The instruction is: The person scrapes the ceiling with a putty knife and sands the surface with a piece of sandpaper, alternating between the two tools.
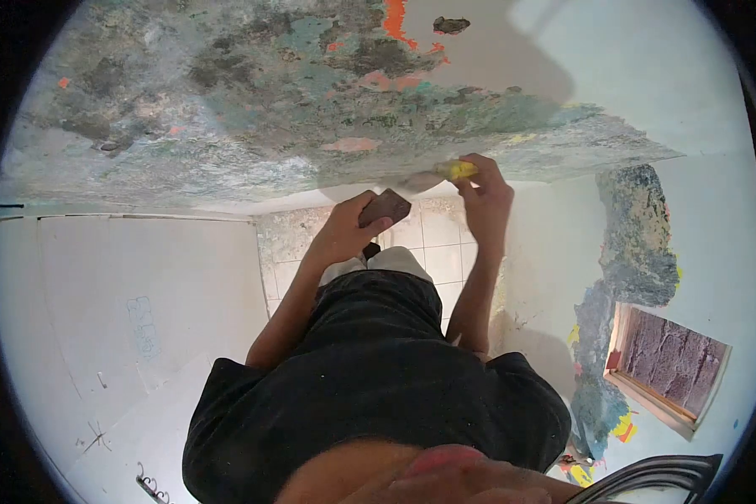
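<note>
A brown block (385,208) is held in the left grip (375,217), which is clamped on it with the thumb laid along its near side. A scraper (459,170) is held in the right grip (470,175), the fingers being closed around its yellow handle. The scraper's grey blade is pointed toward the block and lies close to the lower edge of the front wall (252,101); whether the wall is touched by it cannot be told. The block and the scraper are held apart, near the middle of that lower edge.

The front wall is covered with worn grey and green patches, with bits of orange, and is marked by a dark hole (452,25) near the top of the view. Pale tiles (441,262) are seen on the floor below the hands. On the right wall (538,277), a stripped band (638,235) is seen above and beside a wood-framed opening (668,365). Blue marks (144,326) are seen on the white left wall (84,286). A dark shirt (378,353) is worn by the person.
</note>
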Demonstrator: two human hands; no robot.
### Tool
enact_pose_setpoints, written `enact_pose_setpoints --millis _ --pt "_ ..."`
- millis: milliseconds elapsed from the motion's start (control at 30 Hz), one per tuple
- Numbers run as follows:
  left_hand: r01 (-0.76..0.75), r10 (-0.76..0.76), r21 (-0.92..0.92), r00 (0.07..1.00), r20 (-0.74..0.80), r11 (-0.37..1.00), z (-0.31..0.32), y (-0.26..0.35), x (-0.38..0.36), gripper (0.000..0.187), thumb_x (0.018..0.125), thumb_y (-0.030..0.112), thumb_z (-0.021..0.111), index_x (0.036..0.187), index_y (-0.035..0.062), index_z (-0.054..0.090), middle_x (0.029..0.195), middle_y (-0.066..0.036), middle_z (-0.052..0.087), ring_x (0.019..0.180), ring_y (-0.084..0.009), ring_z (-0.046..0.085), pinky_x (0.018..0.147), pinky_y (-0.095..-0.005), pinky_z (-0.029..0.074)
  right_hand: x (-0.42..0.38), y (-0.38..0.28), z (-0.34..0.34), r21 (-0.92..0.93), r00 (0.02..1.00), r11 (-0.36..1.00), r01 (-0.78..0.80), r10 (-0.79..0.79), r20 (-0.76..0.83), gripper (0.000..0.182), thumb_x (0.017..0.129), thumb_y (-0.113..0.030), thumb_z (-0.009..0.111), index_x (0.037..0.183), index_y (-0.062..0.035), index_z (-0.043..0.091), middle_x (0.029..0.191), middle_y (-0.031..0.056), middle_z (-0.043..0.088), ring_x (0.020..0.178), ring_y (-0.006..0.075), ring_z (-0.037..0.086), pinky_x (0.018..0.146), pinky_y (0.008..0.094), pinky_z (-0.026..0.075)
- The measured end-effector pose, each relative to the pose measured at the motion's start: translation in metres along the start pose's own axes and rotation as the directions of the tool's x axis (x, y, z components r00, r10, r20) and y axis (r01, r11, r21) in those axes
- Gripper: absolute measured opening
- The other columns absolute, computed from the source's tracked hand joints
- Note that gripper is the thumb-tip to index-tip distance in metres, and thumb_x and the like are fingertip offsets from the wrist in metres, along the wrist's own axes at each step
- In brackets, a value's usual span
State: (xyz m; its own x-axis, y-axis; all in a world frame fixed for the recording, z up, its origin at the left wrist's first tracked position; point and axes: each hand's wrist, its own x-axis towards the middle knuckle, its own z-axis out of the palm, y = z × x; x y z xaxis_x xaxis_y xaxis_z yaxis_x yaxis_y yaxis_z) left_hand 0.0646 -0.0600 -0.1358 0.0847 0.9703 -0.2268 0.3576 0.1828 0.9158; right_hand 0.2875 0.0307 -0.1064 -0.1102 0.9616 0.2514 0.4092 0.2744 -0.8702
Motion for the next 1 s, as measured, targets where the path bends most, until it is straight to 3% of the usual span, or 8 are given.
enact_pose_setpoints --millis 167,267,367,533,733,833,900,1000 --pt "0.042 -0.039 -0.047 0.998 0.051 0.998 -0.017 -0.019 -0.005 0.031 0.088 0.026 0.069 0.099 0.0 0.056 0.078 -0.01 0.061 0.068 -0.0164 0.057 0.063 -0.0328 0.047 0.002 -0.001 -0.034 -0.097 0.988 0.985 0.142 -0.147 -0.052 0.03 0.079 -0.006 0.076 0.103 0.0009 0.061 0.098 0.0155 0.072 0.084 0.0201 0.071 0.071 0.0292 0.057" --pt "0.128 -0.122 -0.106 0.99 0.066 0.986 -0.024 -0.023 -0.007 0.031 0.089 0.029 0.068 0.099 0.0016 0.057 0.078 -0.003 0.059 0.068 -0.0099 0.055 0.06 -0.0268 0.047 0.017 -0.002 -0.029 0.284 0.889 0.874 0.394 -0.285 -0.358 0.025 0.081 -0.008 0.076 0.093 0.005 0.058 0.094 0.0204 0.071 0.084 0.0252 0.071 0.074 0.0338 0.058" --pt "0.119 -0.114 -0.116 0.992 0.05 0.986 -0.03 -0.025 -0.009 0.032 0.089 0.03 0.069 0.1 0.0021 0.058 0.078 -0.003 0.06 0.068 -0.0097 0.056 0.06 -0.0267 0.047 0.032 -0.023 -0.032 0.623 0.909 0.671 0.402 -0.21 -0.36 0.023 0.09 -0.014 0.067 0.092 0.0049 0.054 0.088 0.0208 0.069 0.081 0.0294 0.07 0.076 0.0409 0.058" --pt "0.149 -0.143 -0.114 0.988 0.063 0.982 -0.034 -0.028 -0.015 0.033 0.089 0.03 0.069 0.102 0.0016 0.058 0.079 -0.003 0.06 0.067 -0.0098 0.056 0.059 -0.0266 0.048 0.06 -0.051 -0.033 0.795 0.985 0.595 0.117 0.033 -0.17 0.024 0.094 -0.024 0.061 0.091 -0.0015 0.051 0.061 0.0022 0.045 0.051 0.015 0.048 0.056 0.0353 0.051" --pt "0.187 -0.183 -0.14 0.982 0.042 0.972 -0.036 -0.046 -0.025 0.032 0.089 0.027 0.069 0.104 0.0005 0.058 0.08 -0.004 0.061 0.067 -0.0098 0.056 0.058 -0.0268 0.048 0.104 -0.088 -0.043 0.754 0.947 0.646 0.117 -0.301 0.111 0.055 0.093 -0.061 0.048 0.079 -0.0075 0.048 0.06 -0.0008 0.038 0.053 0.0111 0.035 0.052 0.0265 0.033" --pt "0.169 -0.171 -0.115 0.985 -0.007 0.979 -0.036 -0.047 -0.03 0.031 0.088 0.026 0.069 0.102 0.0006 0.058 0.079 -0.003 0.06 0.066 -0.0093 0.056 0.058 -0.0265 0.047 0.128 -0.122 -0.064 0.855 0.811 0.457 0.244 -0.58 0.079 0.061 0.09 -0.068 0.043 0.078 -0.0078 0.047 0.06 -0.0001 0.04 0.056 0.014 0.035 0.054 0.0299 0.032" --pt "0.175 -0.179 -0.124 0.984 -0.02 0.977 -0.037 -0.049 -0.032 0.028 0.089 0.023 0.068 0.1 -0.0009 0.058 0.079 -0.006 0.06 0.068 -0.0111 0.056 0.062 -0.0288 0.048 0.141 -0.14 -0.076 0.954 0.617 0.153 0.259 -0.786 -0.042 0.06 0.082 -0.071 0.048 0.074 -0.0109 0.047 0.06 -0.0021 0.042 0.056 0.0111 0.035 0.054 0.029 0.028" --pt "0.188 -0.192 -0.151 0.981 -0.013 0.97 -0.04 -0.051 -0.035 0.028 0.089 0.021 0.068 0.101 -0.0019 0.057 0.079 -0.007 0.061 0.069 -0.0126 0.056 0.064 -0.0306 0.048 0.159 -0.144 -0.078 0.958 0.31 -0.05 0.284 -0.94 -0.141 0.058 0.085 -0.068 0.042 0.08 -0.0101 0.047 0.061 0.0002 0.04 0.055 0.0151 0.034 0.054 0.0314 0.028"
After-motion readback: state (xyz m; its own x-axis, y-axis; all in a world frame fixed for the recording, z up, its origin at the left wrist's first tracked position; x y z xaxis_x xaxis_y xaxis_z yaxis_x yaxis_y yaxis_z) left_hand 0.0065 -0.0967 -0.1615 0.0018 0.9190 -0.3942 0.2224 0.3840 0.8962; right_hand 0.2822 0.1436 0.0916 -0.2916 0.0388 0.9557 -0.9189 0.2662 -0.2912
